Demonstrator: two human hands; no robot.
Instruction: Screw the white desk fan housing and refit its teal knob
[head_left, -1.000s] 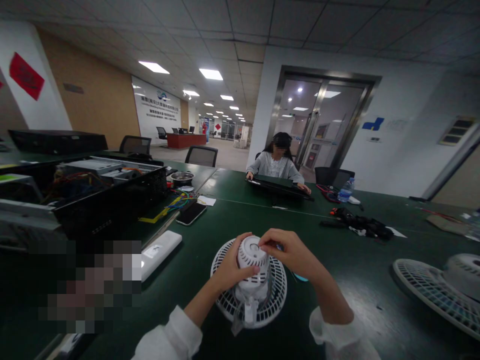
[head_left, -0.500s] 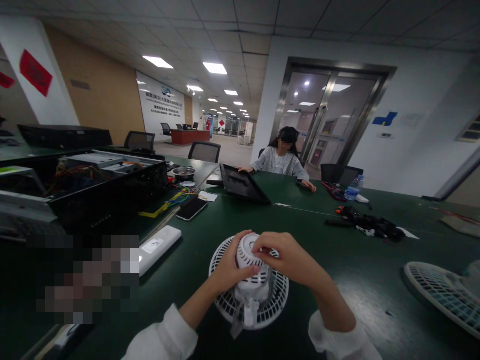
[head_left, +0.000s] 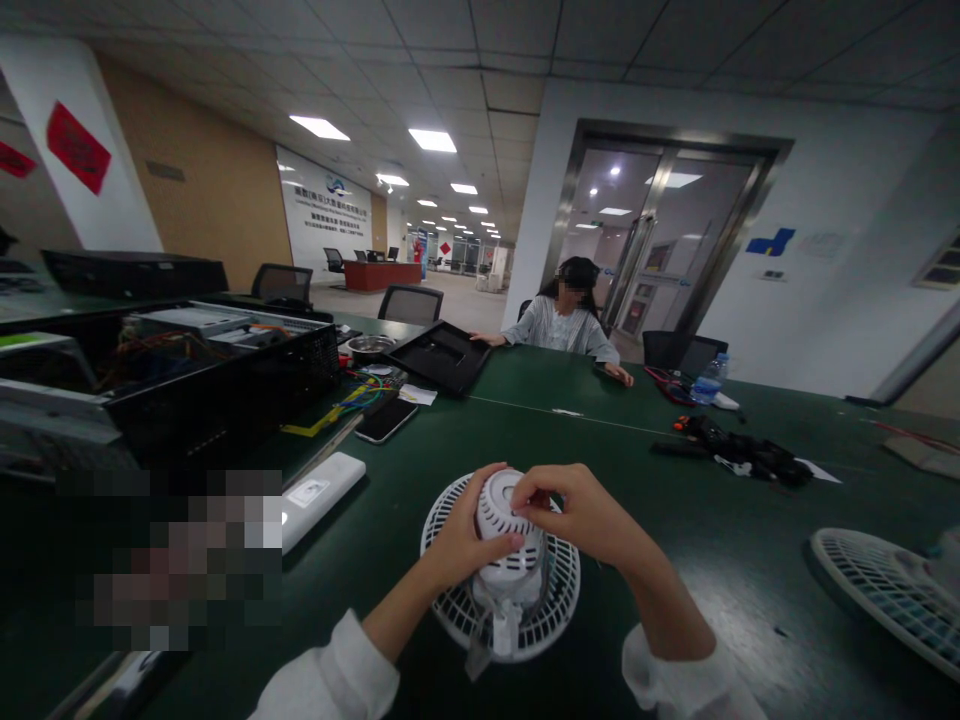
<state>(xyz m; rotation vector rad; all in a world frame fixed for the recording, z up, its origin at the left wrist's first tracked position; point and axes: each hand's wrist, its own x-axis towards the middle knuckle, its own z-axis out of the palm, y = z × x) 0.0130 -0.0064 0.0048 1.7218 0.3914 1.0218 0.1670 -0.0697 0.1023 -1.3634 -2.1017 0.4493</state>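
Note:
A small white electric fan [head_left: 555,610] lies grille-down on the green table in front of me, its vented motor housing [head_left: 510,560] pointing up. My left hand [head_left: 469,535] wraps round the left side of that housing, thumb across its front. At the top of the housing is my right hand [head_left: 574,510], its thumb and fingers pinched together against the cap. Whatever the pinch may hold is too small or hidden to make out. A white bracket [head_left: 506,630] sticks out from the housing toward me.
To the left are an opened black computer case [head_left: 225,400], a phone [head_left: 386,420] and a white power strip [head_left: 322,500]. A person [head_left: 566,315] sits opposite, one hand by a black panel [head_left: 442,358]. Another fan grille [head_left: 885,590], black gear [head_left: 739,450] and a bottle [head_left: 710,378] lie right.
Across the table, the black panel has tipped down flatter and shifted left near the other person's hand. My two hands and the fan hold almost the same place.

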